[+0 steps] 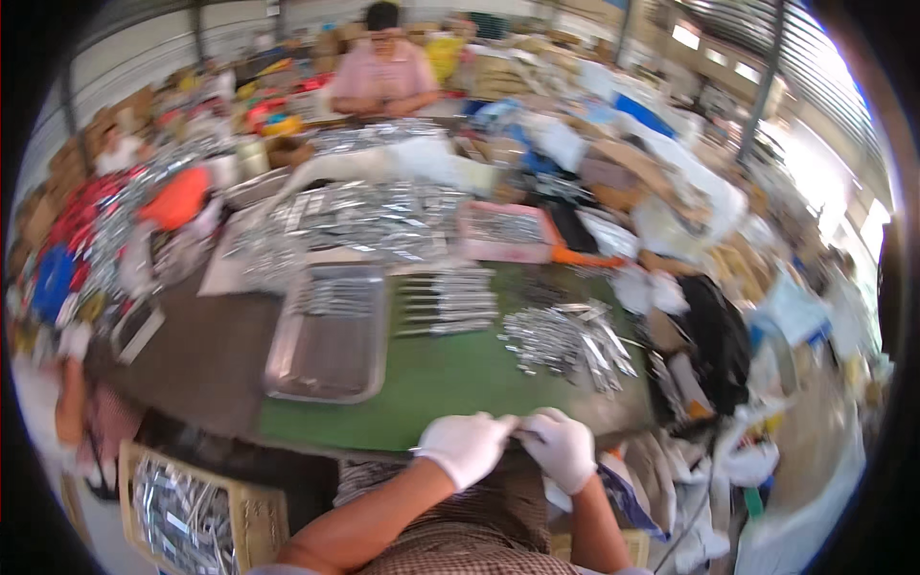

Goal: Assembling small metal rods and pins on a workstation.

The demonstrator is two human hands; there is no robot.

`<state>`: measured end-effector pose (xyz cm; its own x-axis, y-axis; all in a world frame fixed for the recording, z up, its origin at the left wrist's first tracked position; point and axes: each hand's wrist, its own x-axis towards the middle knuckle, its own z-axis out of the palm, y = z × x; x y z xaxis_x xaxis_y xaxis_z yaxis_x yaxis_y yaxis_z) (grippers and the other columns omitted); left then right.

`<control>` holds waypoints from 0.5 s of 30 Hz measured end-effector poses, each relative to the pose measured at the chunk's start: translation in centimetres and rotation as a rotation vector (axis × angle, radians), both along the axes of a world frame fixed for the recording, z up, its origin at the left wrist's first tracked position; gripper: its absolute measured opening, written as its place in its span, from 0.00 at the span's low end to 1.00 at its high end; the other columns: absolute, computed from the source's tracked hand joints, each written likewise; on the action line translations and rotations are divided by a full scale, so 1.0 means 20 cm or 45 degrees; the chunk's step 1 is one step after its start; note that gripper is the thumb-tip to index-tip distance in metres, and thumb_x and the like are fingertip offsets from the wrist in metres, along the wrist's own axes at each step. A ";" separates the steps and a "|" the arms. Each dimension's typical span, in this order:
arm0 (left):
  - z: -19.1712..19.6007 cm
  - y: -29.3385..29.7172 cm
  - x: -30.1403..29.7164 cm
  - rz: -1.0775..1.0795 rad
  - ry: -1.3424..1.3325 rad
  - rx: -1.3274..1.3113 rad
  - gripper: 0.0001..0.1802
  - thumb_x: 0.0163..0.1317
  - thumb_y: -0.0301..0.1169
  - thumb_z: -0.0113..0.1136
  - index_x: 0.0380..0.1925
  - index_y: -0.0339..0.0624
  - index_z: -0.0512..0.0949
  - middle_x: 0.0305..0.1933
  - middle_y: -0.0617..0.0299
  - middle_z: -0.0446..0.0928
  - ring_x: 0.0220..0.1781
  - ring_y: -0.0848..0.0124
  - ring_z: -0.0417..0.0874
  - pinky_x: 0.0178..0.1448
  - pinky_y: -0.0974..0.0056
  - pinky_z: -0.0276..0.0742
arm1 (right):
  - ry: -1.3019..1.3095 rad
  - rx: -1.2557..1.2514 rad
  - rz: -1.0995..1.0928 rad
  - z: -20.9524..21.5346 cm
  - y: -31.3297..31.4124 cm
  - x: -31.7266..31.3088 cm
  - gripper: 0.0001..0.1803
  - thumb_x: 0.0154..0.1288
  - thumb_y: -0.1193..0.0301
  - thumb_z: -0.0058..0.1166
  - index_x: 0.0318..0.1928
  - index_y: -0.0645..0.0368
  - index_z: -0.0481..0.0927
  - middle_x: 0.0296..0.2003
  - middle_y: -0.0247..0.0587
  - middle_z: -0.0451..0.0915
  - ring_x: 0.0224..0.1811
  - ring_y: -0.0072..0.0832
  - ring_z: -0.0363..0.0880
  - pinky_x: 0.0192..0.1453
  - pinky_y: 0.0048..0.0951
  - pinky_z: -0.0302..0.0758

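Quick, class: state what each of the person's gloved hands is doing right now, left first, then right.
Left hand: closed, pinching one end of a thin silvery piece.
Right hand: closed on the other end of the same piece; what the piece is cannot be told.

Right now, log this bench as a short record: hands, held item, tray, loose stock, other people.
left hand: white-gloved left hand, pinching a thin silvery strip at the bench edge
right hand: white-gloved right hand, gripping the same strip
tray: shallow rectangular metal tray on the green bench mat, mostly bare
loose stock: heap of shiny silver packets right of the tray
other people: one seated person in a pink shirt opposite
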<state>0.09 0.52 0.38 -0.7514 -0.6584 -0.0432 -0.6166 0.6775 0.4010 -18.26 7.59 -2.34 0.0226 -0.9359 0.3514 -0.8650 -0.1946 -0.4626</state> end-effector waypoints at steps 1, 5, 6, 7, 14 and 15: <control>0.00 0.00 0.00 -0.016 0.041 0.006 0.13 0.69 0.41 0.51 0.50 0.55 0.79 0.34 0.50 0.83 0.34 0.49 0.87 0.39 0.47 0.82 | -0.058 0.018 -0.016 0.03 0.00 0.00 0.05 0.60 0.67 0.63 0.37 0.49 0.85 0.35 0.38 0.84 0.34 0.40 0.84 0.40 0.37 0.81; -0.01 0.01 0.02 0.020 0.077 0.018 0.12 0.69 0.39 0.52 0.47 0.50 0.78 0.34 0.48 0.82 0.35 0.48 0.86 0.40 0.47 0.82 | -0.255 0.122 0.034 0.07 -0.05 0.01 0.07 0.55 0.72 0.66 0.36 0.54 0.85 0.34 0.42 0.83 0.33 0.40 0.84 0.38 0.34 0.79; -0.02 0.00 0.02 0.031 0.078 0.030 0.12 0.69 0.39 0.52 0.47 0.50 0.78 0.34 0.48 0.83 0.36 0.48 0.87 0.40 0.47 0.82 | -0.196 0.146 0.011 0.09 -0.06 0.02 0.07 0.55 0.72 0.67 0.36 0.54 0.85 0.34 0.42 0.83 0.33 0.40 0.83 0.39 0.34 0.79; -0.03 -0.01 0.03 0.035 0.079 0.041 0.12 0.69 0.38 0.52 0.47 0.50 0.79 0.34 0.48 0.83 0.36 0.48 0.87 0.40 0.47 0.82 | -0.138 0.167 -0.019 0.10 -0.07 0.03 0.07 0.54 0.72 0.67 0.35 0.54 0.85 0.34 0.43 0.83 0.33 0.40 0.83 0.39 0.34 0.79; -0.03 -0.02 0.02 0.022 0.083 0.050 0.12 0.68 0.36 0.52 0.47 0.48 0.78 0.34 0.47 0.84 0.38 0.49 0.87 0.42 0.47 0.83 | -0.103 0.076 -0.188 0.06 -0.15 -0.10 0.06 0.55 0.76 0.64 0.34 0.59 0.83 0.34 0.42 0.82 0.32 0.36 0.81 0.40 0.34 0.77; -0.02 -0.01 0.02 0.028 0.079 0.048 0.12 0.68 0.36 0.52 0.47 0.48 0.78 0.34 0.47 0.84 0.38 0.49 0.87 0.42 0.47 0.83 | -0.002 0.133 -0.261 0.05 -0.16 -0.11 0.06 0.55 0.76 0.64 0.35 0.59 0.83 0.34 0.42 0.82 0.32 0.37 0.82 0.40 0.35 0.77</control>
